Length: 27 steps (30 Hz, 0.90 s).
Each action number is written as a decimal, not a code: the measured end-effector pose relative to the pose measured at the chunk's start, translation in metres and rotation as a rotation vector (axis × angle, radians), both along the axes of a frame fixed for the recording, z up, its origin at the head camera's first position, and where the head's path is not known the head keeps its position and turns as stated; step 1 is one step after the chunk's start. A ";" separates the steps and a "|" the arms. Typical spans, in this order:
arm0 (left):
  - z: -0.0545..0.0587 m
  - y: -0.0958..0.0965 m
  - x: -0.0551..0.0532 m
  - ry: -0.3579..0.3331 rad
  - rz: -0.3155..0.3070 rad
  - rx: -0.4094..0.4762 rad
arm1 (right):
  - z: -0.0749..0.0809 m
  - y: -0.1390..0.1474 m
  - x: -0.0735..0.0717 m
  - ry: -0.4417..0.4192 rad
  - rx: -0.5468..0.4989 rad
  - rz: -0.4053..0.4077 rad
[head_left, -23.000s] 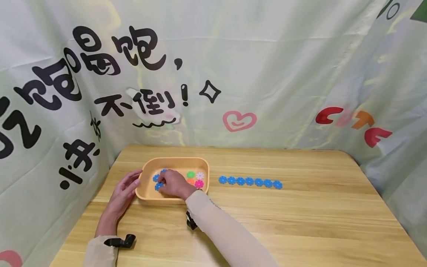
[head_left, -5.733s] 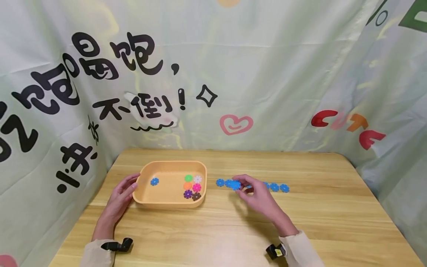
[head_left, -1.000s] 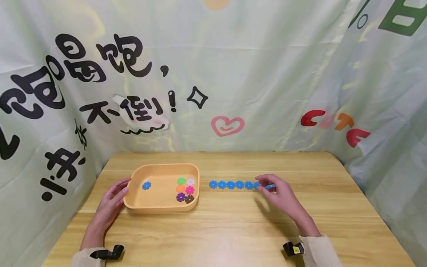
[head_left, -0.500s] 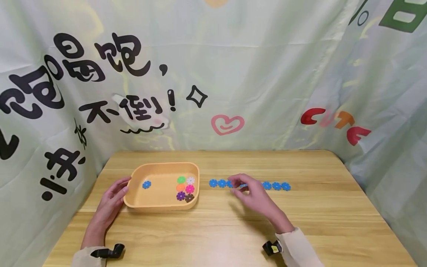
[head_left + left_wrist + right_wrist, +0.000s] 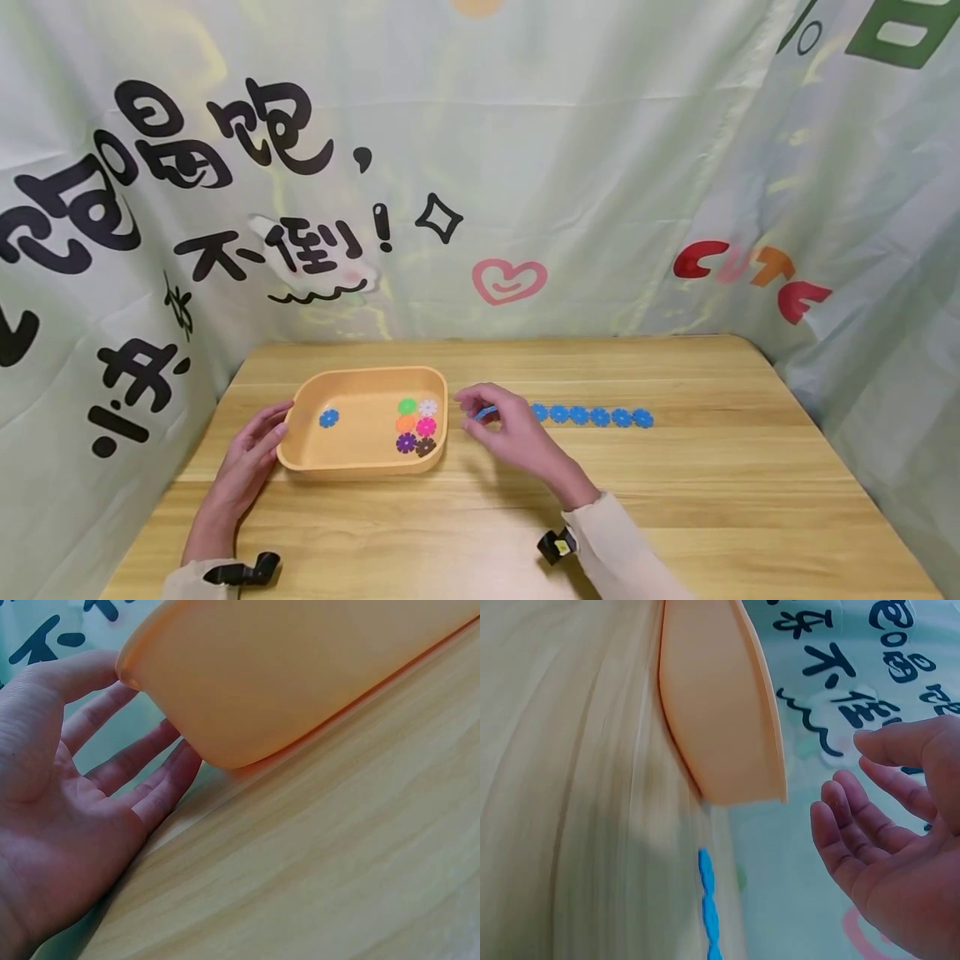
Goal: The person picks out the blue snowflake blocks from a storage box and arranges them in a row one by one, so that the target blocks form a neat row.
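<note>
A row of blue snowflake-shaped interlocking discs (image 5: 578, 415) lies on the table, right of a shallow orange tray (image 5: 360, 468). My right hand (image 5: 517, 433) hovers over the row's left end, close to the tray, and covers some discs. In the right wrist view its fingers (image 5: 836, 799) are apart from the thumb and hold nothing. My left hand (image 5: 243, 462) touches the tray's left end, its extended fingers (image 5: 124, 769) against the outer wall and thumb at the rim. Inside the tray, one blue disc (image 5: 329, 417) lies at the left.
At the tray's right end are single discs in green (image 5: 407, 406), white (image 5: 427, 407), orange (image 5: 406, 424), pink (image 5: 426, 427), purple (image 5: 406, 442) and brown (image 5: 425, 447). A printed curtain (image 5: 585, 167) hangs behind the wooden table (image 5: 750, 500).
Over the last second my right hand has swept left along the row. Since the oldest frame the row has grown and the tray's blue discs have dropped to one. My left hand stays on the tray.
</note>
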<state>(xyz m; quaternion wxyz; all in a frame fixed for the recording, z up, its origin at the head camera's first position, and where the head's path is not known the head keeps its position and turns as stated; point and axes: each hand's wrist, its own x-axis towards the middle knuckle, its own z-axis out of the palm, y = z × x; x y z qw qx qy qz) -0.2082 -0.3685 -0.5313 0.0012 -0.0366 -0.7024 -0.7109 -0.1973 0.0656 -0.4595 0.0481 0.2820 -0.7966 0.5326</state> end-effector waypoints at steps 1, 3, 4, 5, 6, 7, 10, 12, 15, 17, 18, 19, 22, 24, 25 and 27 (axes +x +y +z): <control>0.000 0.000 0.001 -0.002 0.002 0.000 | 0.001 -0.005 -0.001 -0.006 -0.002 0.006; -0.001 0.000 0.001 -0.003 0.004 0.002 | 0.003 -0.014 -0.003 -0.033 -0.007 0.018; 0.000 0.001 0.002 -0.006 0.006 0.000 | 0.004 -0.018 -0.003 -0.048 -0.010 0.027; -0.001 0.001 0.002 -0.008 0.007 -0.003 | 0.005 -0.023 -0.004 -0.064 -0.011 0.033; -0.001 0.001 0.002 -0.008 0.009 -0.002 | 0.006 -0.027 -0.005 -0.079 -0.011 0.039; -0.001 0.001 0.002 -0.008 0.009 -0.001 | 0.007 -0.032 -0.007 -0.092 -0.011 0.045; -0.001 0.001 0.002 -0.005 0.006 -0.001 | 0.009 -0.044 -0.010 -0.122 -0.022 0.069; -0.001 0.001 0.001 -0.003 0.005 -0.001 | 0.009 -0.051 -0.013 -0.128 -0.032 0.076; -0.002 0.001 0.001 -0.009 0.007 -0.009 | 0.009 -0.062 -0.017 -0.137 -0.046 0.091; -0.002 0.000 0.001 -0.017 0.011 -0.015 | 0.009 -0.069 -0.020 -0.138 -0.050 0.093; -0.002 -0.001 0.001 -0.019 0.012 -0.018 | 0.010 -0.072 -0.021 -0.143 -0.047 0.094; -0.003 -0.001 0.001 -0.020 0.010 -0.016 | 0.010 -0.076 -0.022 -0.151 -0.048 0.097; -0.003 -0.002 0.000 -0.008 0.005 0.002 | 0.011 -0.088 -0.027 -0.161 -0.043 0.102; -0.003 -0.002 -0.001 0.005 -0.004 0.015 | 0.011 -0.095 -0.031 -0.161 -0.037 0.109; -0.003 -0.002 -0.001 0.010 -0.007 0.023 | 0.010 -0.099 -0.033 -0.159 -0.037 0.116; -0.003 -0.002 -0.002 0.022 -0.012 0.033 | 0.010 -0.107 -0.036 -0.149 -0.037 0.125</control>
